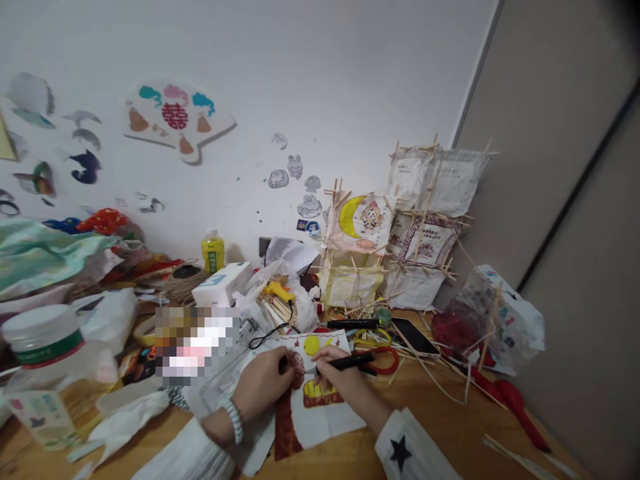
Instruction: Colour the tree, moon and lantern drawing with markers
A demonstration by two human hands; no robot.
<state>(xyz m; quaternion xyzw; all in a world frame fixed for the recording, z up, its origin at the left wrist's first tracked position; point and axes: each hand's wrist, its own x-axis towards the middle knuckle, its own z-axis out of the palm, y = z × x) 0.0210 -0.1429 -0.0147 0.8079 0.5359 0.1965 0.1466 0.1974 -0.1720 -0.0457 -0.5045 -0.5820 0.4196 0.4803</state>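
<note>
Sleeve (420, 448), 5 o'clock | right hand (339, 373) pinching pen (353, 361) | left hand (264, 381) curled, grip unclear | likely drawing; next needs steady paper (327, 423)

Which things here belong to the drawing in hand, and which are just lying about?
In use:
paper, left hand at its left side
pen, in the right hand

Apparently lying about:
phone
bottle
jar
white box

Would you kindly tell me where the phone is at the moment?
In the head view, the phone lies on the table right of centre, just past the red loop from the right hand.
</note>
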